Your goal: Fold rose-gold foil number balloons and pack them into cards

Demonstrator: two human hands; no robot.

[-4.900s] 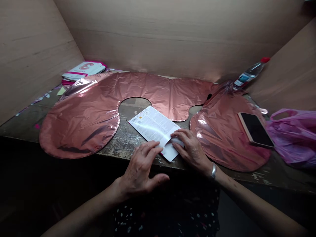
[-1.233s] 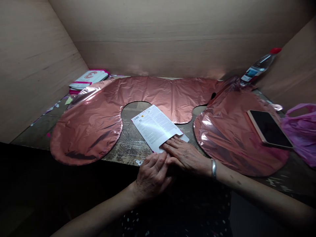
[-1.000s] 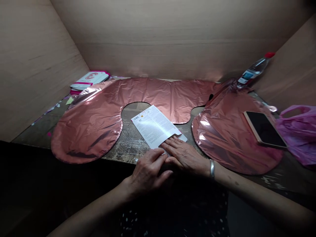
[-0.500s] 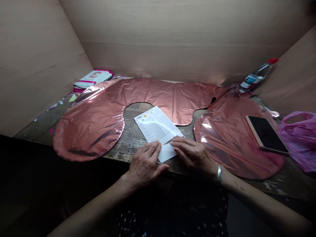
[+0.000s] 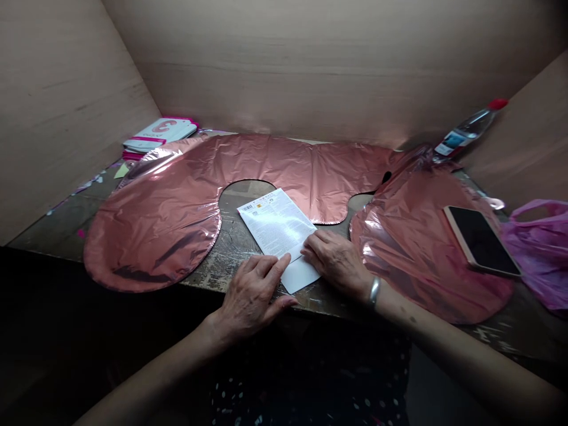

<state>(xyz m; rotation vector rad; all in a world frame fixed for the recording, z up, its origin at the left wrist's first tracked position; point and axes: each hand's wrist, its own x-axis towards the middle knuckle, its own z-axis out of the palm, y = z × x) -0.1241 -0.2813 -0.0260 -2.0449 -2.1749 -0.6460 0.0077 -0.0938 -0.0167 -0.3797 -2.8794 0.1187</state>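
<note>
A white printed paper packet (image 5: 281, 225) lies aslant on the worktable between my hands, its small print and barcode facing up. At its near end is a plain white flap (image 5: 299, 275), marked off by a crease. My left hand (image 5: 251, 293) rests by the left end of that crease, index fingertip touching the paper and thumb held apart. The fingers of my right hand (image 5: 335, 260) are bent and together on the packet's right edge near the crease; the right thumb is hidden. Behind the packet lies a flat rose-gold foil balloon (image 5: 155, 219), curving across the table.
Printed packets (image 5: 162, 133) are stacked at the back left. A red-capped bottle (image 5: 465, 133) leans at the back right. A phone (image 5: 483, 239) lies on the balloon's right part, beside a pink plastic bag (image 5: 539, 248). Board walls (image 5: 302, 71) enclose the table (image 5: 222, 266).
My right hand has moved slightly left and up along the packet's edge. My left hand has shifted a little left and down, its fingers spreading slightly. The packet has barely moved.
</note>
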